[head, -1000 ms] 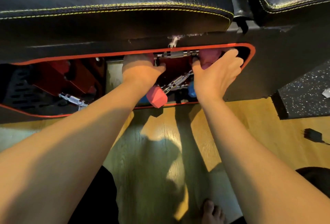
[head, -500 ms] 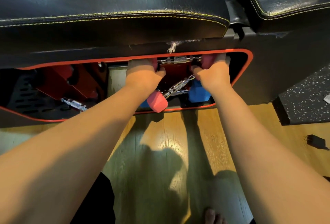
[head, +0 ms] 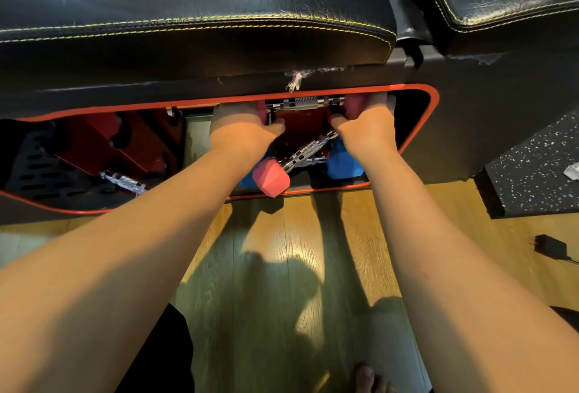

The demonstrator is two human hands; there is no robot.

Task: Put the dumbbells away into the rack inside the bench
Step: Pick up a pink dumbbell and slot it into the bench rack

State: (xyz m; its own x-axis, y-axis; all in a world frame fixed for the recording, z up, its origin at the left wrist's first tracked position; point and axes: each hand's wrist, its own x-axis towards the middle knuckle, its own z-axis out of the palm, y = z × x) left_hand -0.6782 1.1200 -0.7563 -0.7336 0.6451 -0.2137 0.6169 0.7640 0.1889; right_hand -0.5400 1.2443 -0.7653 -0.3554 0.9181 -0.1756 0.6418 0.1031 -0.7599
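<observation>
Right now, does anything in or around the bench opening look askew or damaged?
Yes. One pink dumbbell lies diagonally, its near head poking out past the opening's red rim, while the one both hands grip sits level up top. The black upholstery just above the opening is torn, with pale stuffing showing.

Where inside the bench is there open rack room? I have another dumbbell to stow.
Free: left red rack, its notches bare above a lone chrome handle. Crowded: the right rack, where both hands hold a pink dumbbell above another pink one.
</observation>
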